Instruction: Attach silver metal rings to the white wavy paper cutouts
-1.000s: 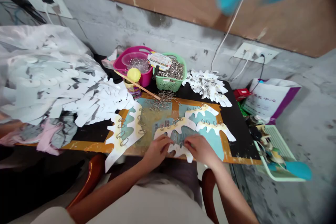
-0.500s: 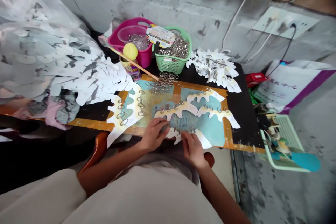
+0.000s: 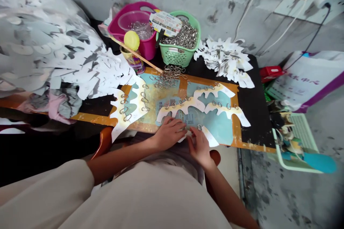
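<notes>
My left hand (image 3: 170, 133) lies on a white scalloped card cut-out (image 3: 206, 136) at the near edge of the work board (image 3: 236, 132), fingers curled down onto it. My right hand (image 3: 199, 145) pinches the same cut-out beside a small metal ring (image 3: 199, 127). Two more cut-outs with rings fitted (image 3: 185, 106) (image 3: 228, 111) lie just beyond the hands. Another ringed cut-out (image 3: 129, 109) lies to the left. A loose heap of metal rings (image 3: 168, 77) sits further back on the board.
A green basket (image 3: 179, 54) full of rings and a pink tub (image 3: 139, 25) stand at the back. Big piles of white cut-outs (image 3: 53, 57) fill the left; a smaller pile (image 3: 225, 61) lies at the back right. A pale green tray (image 3: 298, 143) and a bag (image 3: 306, 82) sit on the right.
The view has tilted down and closer. Both hands have drawn nearer to the board's front edge, with the left hand now spread over the cut-out and the right hand tucked close beside it.
</notes>
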`<state>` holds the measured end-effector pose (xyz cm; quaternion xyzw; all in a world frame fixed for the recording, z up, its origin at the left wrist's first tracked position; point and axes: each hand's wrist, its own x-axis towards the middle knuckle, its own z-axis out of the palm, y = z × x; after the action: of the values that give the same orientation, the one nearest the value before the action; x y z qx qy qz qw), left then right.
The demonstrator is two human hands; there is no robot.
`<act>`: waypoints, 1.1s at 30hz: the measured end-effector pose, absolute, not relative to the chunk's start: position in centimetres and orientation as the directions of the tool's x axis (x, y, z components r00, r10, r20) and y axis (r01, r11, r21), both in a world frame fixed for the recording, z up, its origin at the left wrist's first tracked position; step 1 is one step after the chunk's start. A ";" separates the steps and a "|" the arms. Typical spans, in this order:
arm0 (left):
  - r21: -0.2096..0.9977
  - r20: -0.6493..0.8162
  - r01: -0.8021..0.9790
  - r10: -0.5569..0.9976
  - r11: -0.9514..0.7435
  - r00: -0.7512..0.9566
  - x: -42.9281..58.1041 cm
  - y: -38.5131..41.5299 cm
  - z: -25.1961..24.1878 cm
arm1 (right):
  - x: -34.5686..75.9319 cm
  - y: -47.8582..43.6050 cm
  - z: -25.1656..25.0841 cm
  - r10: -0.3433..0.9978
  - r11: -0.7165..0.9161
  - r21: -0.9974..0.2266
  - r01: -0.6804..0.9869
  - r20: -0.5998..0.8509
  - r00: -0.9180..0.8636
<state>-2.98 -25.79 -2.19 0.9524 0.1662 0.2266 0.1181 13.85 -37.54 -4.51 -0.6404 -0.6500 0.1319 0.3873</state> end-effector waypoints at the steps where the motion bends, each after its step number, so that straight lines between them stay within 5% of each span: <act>1: 0.287 0.392 0.249 0.351 -0.925 0.850 -3.0 -25.7 -2.3 | 13.9 -37.6 -4.5 0.937 0.147 -0.666 0.732 0.330 0.112; 14: 0.296 0.383 0.140 0.252 -0.945 0.889 -3.9 -24.6 -3.2 | 14.3 -37.7 -4.3 0.946 0.186 -0.694 0.695 0.318 0.065; 19: 0.355 0.424 0.145 0.297 -0.923 0.856 -3.9 -24.7 -3.1 | 14.0 -37.2 -3.0 0.955 0.025 -0.792 0.611 0.200 0.220; 33: 0.345 0.418 0.186 0.328 -0.920 0.847 -3.8 -25.2 -3.1 | 12.6 -35.5 -2.0 0.967 -0.083 -0.736 0.672 0.103 0.232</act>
<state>-3.78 -25.16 -3.13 0.9497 0.1351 0.2408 0.1476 12.56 -35.49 -1.99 -0.7045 -0.5818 0.2129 0.3463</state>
